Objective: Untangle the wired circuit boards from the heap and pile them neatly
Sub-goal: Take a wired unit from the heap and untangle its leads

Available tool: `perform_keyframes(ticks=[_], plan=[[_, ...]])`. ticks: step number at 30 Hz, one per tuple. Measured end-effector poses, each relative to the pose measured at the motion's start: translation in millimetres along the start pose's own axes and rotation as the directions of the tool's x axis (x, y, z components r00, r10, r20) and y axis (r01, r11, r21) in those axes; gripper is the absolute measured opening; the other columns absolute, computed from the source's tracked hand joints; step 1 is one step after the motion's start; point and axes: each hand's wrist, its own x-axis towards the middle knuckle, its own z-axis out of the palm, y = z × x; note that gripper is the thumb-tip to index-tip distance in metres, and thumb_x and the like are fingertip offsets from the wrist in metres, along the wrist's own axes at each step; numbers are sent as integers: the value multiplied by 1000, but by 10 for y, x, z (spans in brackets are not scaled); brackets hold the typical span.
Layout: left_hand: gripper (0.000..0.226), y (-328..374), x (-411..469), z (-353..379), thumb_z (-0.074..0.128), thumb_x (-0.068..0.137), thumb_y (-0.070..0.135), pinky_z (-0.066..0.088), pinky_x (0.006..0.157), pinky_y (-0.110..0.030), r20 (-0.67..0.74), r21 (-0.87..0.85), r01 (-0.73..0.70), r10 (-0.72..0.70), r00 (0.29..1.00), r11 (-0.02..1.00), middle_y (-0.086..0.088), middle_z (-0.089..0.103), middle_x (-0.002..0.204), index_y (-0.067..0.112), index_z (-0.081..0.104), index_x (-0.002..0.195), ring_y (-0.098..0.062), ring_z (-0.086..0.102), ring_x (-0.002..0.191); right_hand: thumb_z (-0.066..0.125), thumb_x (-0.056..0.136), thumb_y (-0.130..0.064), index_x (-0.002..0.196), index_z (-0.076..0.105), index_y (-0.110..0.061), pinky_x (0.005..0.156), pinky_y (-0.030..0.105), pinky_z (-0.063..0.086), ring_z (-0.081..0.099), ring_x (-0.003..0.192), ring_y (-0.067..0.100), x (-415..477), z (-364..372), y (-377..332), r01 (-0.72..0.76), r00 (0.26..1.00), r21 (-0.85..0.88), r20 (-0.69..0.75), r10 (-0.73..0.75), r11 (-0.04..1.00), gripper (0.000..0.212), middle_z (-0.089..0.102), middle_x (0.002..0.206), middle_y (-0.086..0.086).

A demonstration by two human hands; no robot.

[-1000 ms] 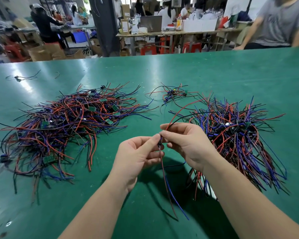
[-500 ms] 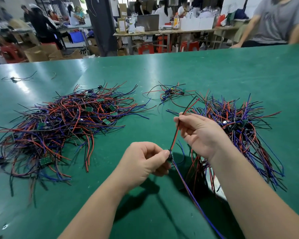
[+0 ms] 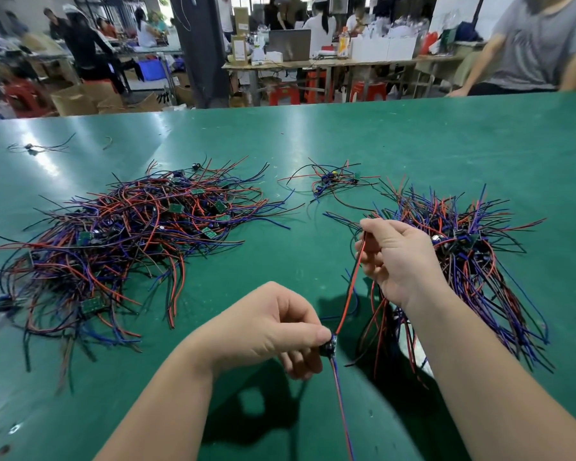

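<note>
One wired circuit board [image 3: 330,346], free of the tangle and held above the green table [image 3: 413,138] at about 6 o'clock of the work area. My left hand [image 3: 266,331] pinches the small dark board between thumb and curled fingers; blue and red leads [image 3: 341,400] trail from it toward me. My right hand [image 3: 399,257], at 2 o'clock from the left, pinches the board's red lead [image 3: 350,291] near its far end, so that it runs taut between the two hands; a dark lead may run alongside it, though the view is too fine to say.

The tangled heap [image 3: 130,241] lies at 9 o'clock, broad and loose, with green boards showing among the wires. The sorted pile [image 3: 479,254] lies at 3 o'clock, just beyond my right hand, boards gathered at its middle and leads fanned outward. A small knot of boards [image 3: 330,179] sits at 12 o'clock, apart from both; one stray wired piece [image 3: 30,148] lies at 10 o'clock, well away.

Progress, as I judge it: about half sorted, the heap looking at least as large as the pile. Left to do: lay this board on the pile, then work through heap, knot and stray.
</note>
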Motion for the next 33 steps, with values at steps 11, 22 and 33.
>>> perform_keyframes(ticks=[11,22,33], plan=[[21,34,174,-91,65,66,33,47,41,-16,-650,-572,-435,-60,758,696,-4,70,62,13,70,60,-7,55,39,78,61,-11,88,71,-18,57,14,47,63,62,9,-205,135,173,265,795,-152,593,-127,952,29,70,73,1],[10,-93,219,156,80,68,18,45,60,-29,-634,-29,-380,277,722,925,-16,67,68,22,78,77,-20,53,60,63,71,-13,76,73,-12,53,16,43,56,56,10,-202,193,176,-16,833,199,545,-97,980,11,61,64,1],[16,-115,290,111,70,80,17,52,50,-22,-534,-378,-187,-49,844,907,-12,71,73,4,73,73,-16,64,52,58,91,-1,116,65,-11,78,14,46,59,79,-3,-231,92,101,410,787,-403,609,-94,818,28,67,89,-13]])
